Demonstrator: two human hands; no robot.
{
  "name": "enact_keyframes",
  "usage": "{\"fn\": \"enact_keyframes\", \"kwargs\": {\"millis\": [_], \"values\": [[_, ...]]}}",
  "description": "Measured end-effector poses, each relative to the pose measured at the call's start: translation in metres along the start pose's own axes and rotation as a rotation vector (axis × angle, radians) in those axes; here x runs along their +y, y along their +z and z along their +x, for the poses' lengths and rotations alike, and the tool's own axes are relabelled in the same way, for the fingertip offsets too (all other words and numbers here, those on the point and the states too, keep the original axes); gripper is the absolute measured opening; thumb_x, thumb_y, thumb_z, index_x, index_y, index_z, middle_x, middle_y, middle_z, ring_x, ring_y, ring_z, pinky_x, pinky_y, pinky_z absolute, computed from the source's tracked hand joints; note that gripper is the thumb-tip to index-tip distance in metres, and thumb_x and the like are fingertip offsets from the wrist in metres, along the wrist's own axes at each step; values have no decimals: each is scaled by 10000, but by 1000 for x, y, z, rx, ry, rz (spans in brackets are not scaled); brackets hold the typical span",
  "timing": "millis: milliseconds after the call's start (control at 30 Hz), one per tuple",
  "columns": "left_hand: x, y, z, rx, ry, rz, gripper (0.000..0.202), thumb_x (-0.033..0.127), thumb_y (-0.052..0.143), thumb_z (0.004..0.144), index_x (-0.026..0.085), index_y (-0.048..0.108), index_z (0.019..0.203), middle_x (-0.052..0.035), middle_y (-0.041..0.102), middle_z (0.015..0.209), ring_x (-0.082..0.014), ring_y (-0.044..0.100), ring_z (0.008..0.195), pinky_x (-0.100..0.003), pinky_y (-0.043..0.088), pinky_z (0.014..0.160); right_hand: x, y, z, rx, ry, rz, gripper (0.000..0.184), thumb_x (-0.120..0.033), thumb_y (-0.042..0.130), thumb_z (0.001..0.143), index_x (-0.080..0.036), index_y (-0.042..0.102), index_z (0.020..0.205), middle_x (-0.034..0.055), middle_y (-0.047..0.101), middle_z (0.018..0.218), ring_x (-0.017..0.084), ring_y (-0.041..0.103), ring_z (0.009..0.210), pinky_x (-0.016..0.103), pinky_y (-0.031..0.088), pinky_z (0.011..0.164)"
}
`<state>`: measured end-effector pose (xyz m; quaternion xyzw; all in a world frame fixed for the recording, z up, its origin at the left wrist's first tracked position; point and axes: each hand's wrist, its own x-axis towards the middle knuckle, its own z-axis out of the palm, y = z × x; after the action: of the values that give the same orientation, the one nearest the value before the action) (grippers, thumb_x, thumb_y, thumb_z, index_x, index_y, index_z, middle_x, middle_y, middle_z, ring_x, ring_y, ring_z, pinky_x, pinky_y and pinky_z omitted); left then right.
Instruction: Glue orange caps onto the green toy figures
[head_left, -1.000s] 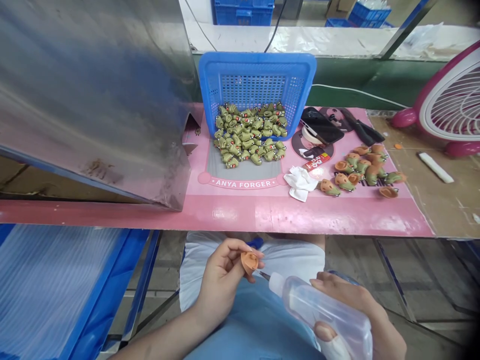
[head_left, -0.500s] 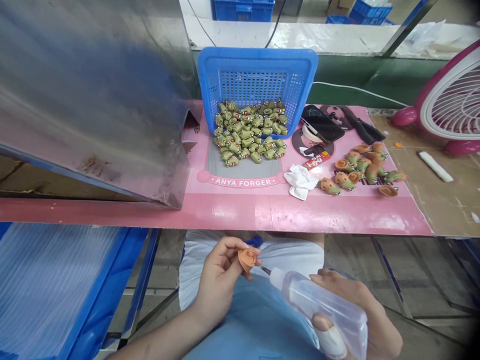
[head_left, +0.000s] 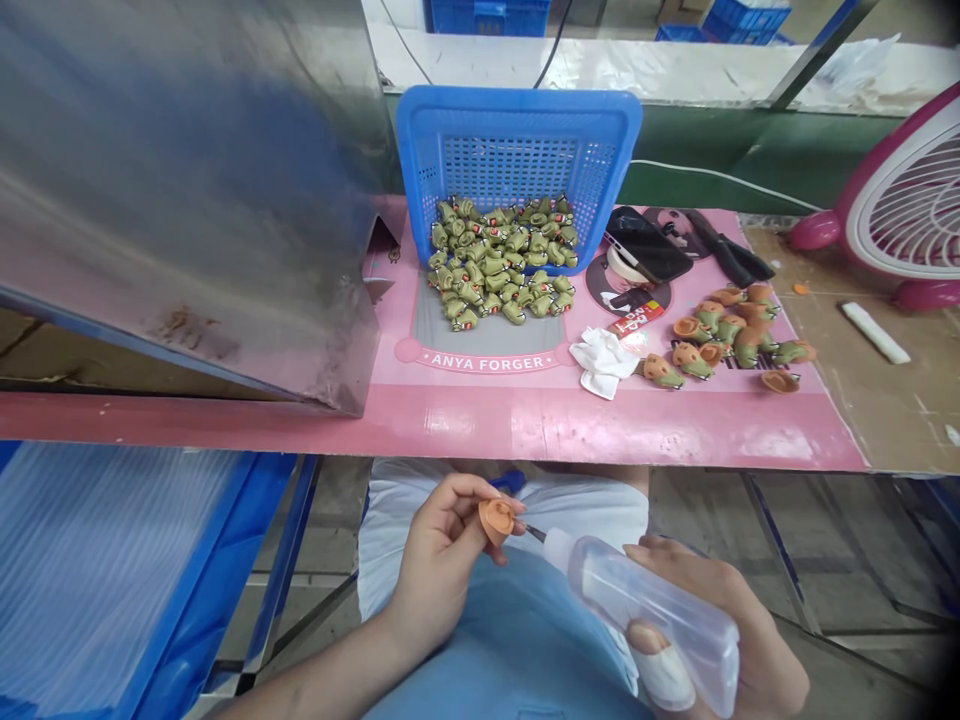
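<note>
Between the thumb and fingers of my left hand point(head_left: 442, 550) is a small orange cup-shaped piece point(head_left: 496, 522), its hollow side facing up. My right hand point(head_left: 720, 610) is wrapped round a translucent squeeze bottle point(head_left: 652, 605) with a thin dark nozzle tip. The bottle lies tilted, its tip pointing left, close beside the orange piece; whether they touch I cannot tell. Both hands are over my lap, in front of the table edge. White wrapping covers the right thumb. On the table at right lie several orange-and-green figure pieces point(head_left: 746, 345) and a single orange piece point(head_left: 780, 381).
A tipped blue basket point(head_left: 517, 105) spills small green figure parts point(head_left: 495, 270) onto the pink mat point(head_left: 465, 415). A phone point(head_left: 652, 245), a crumpled white tissue point(head_left: 602, 362) and a pink fan point(head_left: 900, 200) are to the right. A metal housing point(head_left: 187, 200) stands at left.
The bottle and both hands have shifted very slightly right in view, along with a small camera move. The nozzle tip stays beside the orange piece, and both grips are unchanged.
</note>
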<state>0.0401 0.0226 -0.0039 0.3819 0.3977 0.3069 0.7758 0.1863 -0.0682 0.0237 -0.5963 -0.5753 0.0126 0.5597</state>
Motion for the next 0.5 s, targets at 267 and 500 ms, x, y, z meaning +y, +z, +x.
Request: {"fn": "enact_keyframes", "kwargs": {"millis": [267,500], "values": [[-1,0,0,-24,-26,6,69,122,540,794,186,525,815,-18,681,783,-128,631,648,-179,458,468,-2,1,-5,38,31,32,251,-185,587,754,-70,585,976,74,578,743,208,569,646,336,480,465],[-1,1,-2,-45,-43,19,74,111,528,791,185,529,800,-25,688,788,-121,627,627,-168,447,448,-7,4,-2,87,40,-25,229,-226,580,774,-105,595,967,36,525,642,189,533,567,295,393,365]]}}
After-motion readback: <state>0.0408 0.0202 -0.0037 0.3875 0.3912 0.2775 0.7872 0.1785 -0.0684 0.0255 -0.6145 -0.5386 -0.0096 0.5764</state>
